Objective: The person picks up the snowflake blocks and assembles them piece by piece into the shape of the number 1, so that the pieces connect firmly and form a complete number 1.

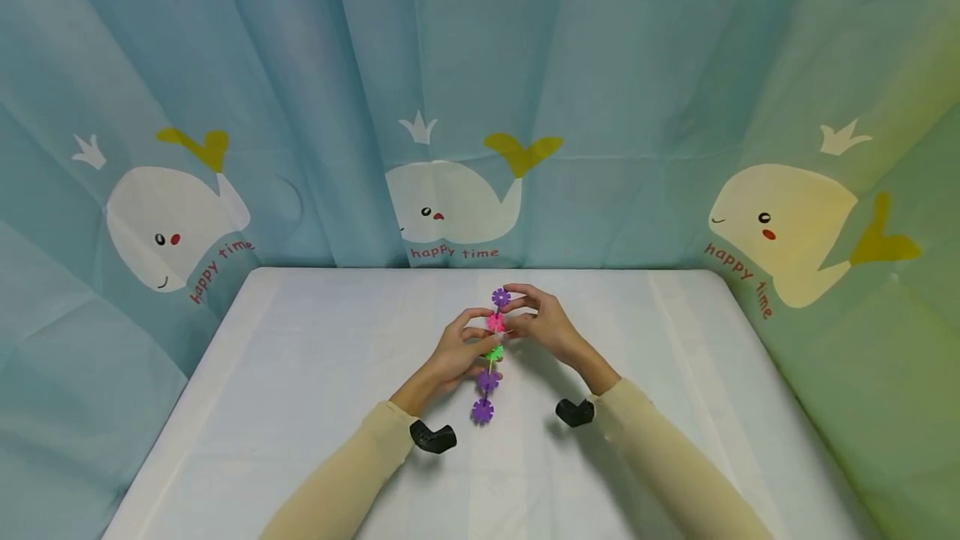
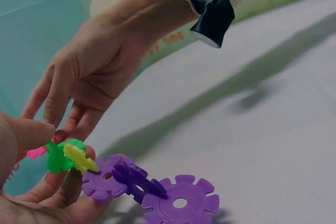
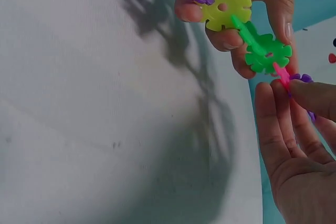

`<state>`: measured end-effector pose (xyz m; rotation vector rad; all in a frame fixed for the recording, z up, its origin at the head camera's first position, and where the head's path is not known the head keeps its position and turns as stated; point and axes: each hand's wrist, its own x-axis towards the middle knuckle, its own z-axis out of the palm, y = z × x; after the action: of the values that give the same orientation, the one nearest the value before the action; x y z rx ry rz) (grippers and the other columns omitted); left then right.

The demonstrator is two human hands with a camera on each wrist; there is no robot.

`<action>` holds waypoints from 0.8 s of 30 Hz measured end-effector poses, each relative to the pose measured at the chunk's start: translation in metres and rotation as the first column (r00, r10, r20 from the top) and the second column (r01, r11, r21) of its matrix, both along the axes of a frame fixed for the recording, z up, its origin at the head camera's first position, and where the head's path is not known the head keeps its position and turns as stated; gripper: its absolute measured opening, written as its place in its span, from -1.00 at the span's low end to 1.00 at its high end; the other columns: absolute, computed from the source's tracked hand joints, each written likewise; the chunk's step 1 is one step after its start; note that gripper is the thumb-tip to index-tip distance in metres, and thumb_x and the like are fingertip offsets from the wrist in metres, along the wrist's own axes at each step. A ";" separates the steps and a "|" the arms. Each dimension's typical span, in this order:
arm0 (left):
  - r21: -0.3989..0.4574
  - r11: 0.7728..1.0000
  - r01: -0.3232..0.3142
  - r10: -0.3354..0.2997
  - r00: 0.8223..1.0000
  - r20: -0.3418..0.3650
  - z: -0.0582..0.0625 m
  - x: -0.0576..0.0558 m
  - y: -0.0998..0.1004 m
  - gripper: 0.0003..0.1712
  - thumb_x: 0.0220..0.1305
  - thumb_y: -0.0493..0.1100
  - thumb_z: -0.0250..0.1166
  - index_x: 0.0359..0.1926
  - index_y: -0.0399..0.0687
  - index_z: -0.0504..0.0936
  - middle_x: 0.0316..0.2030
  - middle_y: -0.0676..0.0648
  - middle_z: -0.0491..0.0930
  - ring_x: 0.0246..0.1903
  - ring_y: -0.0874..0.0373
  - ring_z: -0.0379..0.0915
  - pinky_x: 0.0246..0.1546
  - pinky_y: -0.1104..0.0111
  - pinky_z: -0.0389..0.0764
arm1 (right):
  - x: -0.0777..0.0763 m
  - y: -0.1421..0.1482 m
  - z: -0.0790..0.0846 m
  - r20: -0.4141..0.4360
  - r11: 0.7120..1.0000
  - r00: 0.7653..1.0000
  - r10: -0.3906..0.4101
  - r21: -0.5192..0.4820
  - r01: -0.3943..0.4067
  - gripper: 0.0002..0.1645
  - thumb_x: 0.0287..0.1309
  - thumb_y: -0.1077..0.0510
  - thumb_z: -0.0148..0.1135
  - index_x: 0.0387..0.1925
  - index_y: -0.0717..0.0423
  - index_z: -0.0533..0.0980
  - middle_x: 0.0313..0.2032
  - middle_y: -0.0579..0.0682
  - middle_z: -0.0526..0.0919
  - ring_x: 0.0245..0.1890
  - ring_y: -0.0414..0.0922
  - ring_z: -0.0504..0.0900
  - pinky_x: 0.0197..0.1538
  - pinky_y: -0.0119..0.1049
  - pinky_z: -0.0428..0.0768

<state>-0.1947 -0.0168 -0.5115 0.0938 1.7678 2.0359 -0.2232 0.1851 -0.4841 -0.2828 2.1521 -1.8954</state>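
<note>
A chain of slotted flower-shaped plastic discs stretches between both hands above the table. Its near end is a purple disc (image 1: 483, 412), hanging free below the fingers. My left hand (image 1: 452, 352) holds the middle of the chain, with the thumb by a green disc (image 3: 261, 59) and fingers behind a yellow disc (image 3: 239, 8). On the far side, my right hand (image 1: 553, 328) pinches the chain between thumb and fingers at a pink disc (image 1: 495, 322). Another purple disc (image 1: 500, 297) tops the far end, beside the right fingertips. Fingers partly hide the pink disc in both wrist views.
A white-covered table (image 1: 300, 407) lies beneath the hands. Behind it and at the sides hangs a blue-green curtain (image 1: 630, 107) printed with whales. A black wrist device (image 1: 433, 437) sits at the left cuff, and a second black device (image 1: 575, 412) at the right.
</note>
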 end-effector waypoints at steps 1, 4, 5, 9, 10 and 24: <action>0.005 1.000 -0.005 0.005 1.000 0.006 -0.001 0.000 0.001 -0.48 0.45 -0.21 0.31 0.35 0.11 0.42 -0.05 -0.16 0.60 -0.36 0.13 0.59 -0.50 0.33 0.64 | -0.001 0.000 -0.001 0.003 1.000 1.000 0.002 0.002 -0.002 -0.26 0.33 0.46 0.20 0.49 0.25 0.25 0.14 0.44 0.50 -0.16 0.15 0.74 -0.02 0.10 0.68; 0.008 1.000 -0.017 0.017 1.000 0.013 -0.002 -0.001 0.002 -0.48 0.43 -0.22 0.33 0.34 0.11 0.43 -0.07 -0.13 0.60 -0.34 0.13 0.58 -0.53 0.34 0.61 | -0.005 0.001 -0.003 0.015 1.000 1.000 0.002 0.000 -0.002 -0.26 0.32 0.46 0.21 0.48 0.24 0.26 0.16 0.43 0.48 -0.18 0.16 0.73 -0.03 0.08 0.69; 0.007 1.000 -0.021 0.021 1.000 0.013 -0.003 -0.002 0.002 -0.47 0.43 -0.23 0.33 0.34 0.11 0.44 -0.09 -0.11 0.61 -0.34 0.14 0.57 -0.55 0.35 0.58 | -0.006 0.001 -0.004 0.017 1.000 1.000 0.002 0.000 -0.002 -0.26 0.32 0.46 0.22 0.48 0.24 0.27 0.16 0.43 0.48 -0.19 0.15 0.73 -0.03 0.07 0.69; -0.010 1.000 -0.028 0.028 1.000 0.004 -0.007 -0.003 0.003 -0.47 0.40 -0.22 0.36 0.32 0.11 0.46 -0.13 -0.08 0.62 -0.34 0.17 0.56 -0.60 0.37 0.51 | -0.008 0.001 -0.007 0.024 1.000 1.000 0.006 0.000 -0.006 -0.26 0.31 0.45 0.24 0.47 0.22 0.29 0.18 0.40 0.47 -0.21 0.09 0.73 -0.04 0.04 0.70; -0.012 1.000 -0.029 0.029 1.000 0.003 -0.008 -0.004 0.003 -0.47 0.40 -0.22 0.36 0.32 0.11 0.46 -0.14 -0.07 0.62 -0.35 0.17 0.56 -0.60 0.37 0.50 | -0.009 0.001 -0.008 0.024 1.000 1.000 0.007 -0.001 -0.007 -0.26 0.31 0.46 0.24 0.47 0.21 0.29 0.18 0.40 0.47 -0.22 0.08 0.72 -0.04 0.03 0.70; -0.023 0.998 -0.054 0.055 0.999 0.001 -0.011 -0.010 0.009 -0.47 0.39 -0.23 0.37 0.31 0.10 0.48 -0.18 -0.07 0.64 -0.40 0.18 0.55 -0.64 0.40 0.49 | -0.018 0.008 -0.013 0.018 0.998 0.998 0.056 0.035 -0.057 -0.20 0.29 0.51 0.22 0.51 0.23 0.24 0.05 0.40 0.57 -0.20 0.16 0.74 -0.06 0.10 0.69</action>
<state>-0.2044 -0.0082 -0.5225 0.0377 1.8114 2.0522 -0.2417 0.1931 -0.4969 -0.3165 2.1417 -1.8205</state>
